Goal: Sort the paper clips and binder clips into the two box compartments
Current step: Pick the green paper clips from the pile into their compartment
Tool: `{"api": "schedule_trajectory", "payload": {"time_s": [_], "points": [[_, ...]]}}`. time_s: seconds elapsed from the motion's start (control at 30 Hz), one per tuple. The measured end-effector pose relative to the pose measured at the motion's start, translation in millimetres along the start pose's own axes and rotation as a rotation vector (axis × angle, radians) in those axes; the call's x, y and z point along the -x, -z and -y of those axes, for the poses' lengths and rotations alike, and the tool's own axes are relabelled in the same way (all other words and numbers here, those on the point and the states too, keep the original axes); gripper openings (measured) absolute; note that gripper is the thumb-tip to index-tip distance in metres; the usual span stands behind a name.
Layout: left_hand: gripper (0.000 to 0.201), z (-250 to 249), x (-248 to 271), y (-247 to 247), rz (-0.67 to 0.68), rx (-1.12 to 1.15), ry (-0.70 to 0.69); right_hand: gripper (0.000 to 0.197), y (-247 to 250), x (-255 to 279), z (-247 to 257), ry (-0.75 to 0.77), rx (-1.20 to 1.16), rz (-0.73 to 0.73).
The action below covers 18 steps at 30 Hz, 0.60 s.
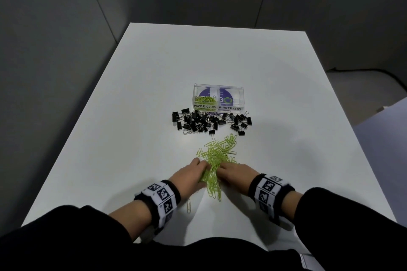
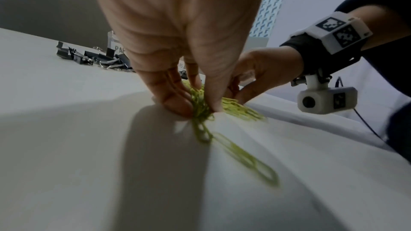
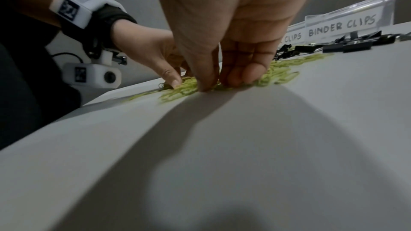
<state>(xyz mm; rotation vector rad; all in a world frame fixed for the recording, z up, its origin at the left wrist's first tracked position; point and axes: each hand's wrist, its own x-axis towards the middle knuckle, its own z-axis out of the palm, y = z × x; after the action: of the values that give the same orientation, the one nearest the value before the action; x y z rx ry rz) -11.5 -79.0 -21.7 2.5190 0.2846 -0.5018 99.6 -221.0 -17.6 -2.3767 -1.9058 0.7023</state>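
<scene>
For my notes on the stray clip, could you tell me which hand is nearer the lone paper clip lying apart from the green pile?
Left. The left hand is just beyond the lone paper clip; the right hand is across the pile.

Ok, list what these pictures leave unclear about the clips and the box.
- Paper clips: no count possible, tangled in the head view, motion-blurred in both wrist views.
- Left hand and right hand: how many clips each holds is hidden by the fingers.
- Box: the binder clips compartment's floor is obscured by glare and the printed label below.
- Binder clips: overlapping, too small to count.
</scene>
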Motion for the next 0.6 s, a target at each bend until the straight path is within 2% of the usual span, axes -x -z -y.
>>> {"api": "schedule_trajectory", "payload": {"time_s": [0.1,0.17,0.2,0.27,0.33,0.5,0.6], "points": [[0.047,-4,-13,10,-0.068,-0.070,-0.033,0.022,12,-13,-9,-0.038,-0.026,-0.138],[0.053,-2,-20,16,-0.149,-0.129,-0.062,0.031,17,-19,-22,-0.125,-0.054,-0.232],[0.057,0,-23,19,-0.171,-0.157,-0.075,0.039,19,-22,-30,-0.189,-0.057,-0.234],[0.065,4,-32,22,-0.139,-0.246,-0.099,0.052,21,-24,-44,-0.314,-0.032,-0.142],[0.069,7,-40,23,-0.059,-0.322,-0.114,0.059,19,-26,-51,-0.365,0.009,-0.015],[0.069,9,-42,24,0.073,-0.454,-0.191,0.062,11,-17,-36,-0.275,0.052,0.106],[0.081,13,-29,31,0.083,-0.417,-0.227,0.069,9,-6,-33,-0.197,0.101,-0.019]]}}
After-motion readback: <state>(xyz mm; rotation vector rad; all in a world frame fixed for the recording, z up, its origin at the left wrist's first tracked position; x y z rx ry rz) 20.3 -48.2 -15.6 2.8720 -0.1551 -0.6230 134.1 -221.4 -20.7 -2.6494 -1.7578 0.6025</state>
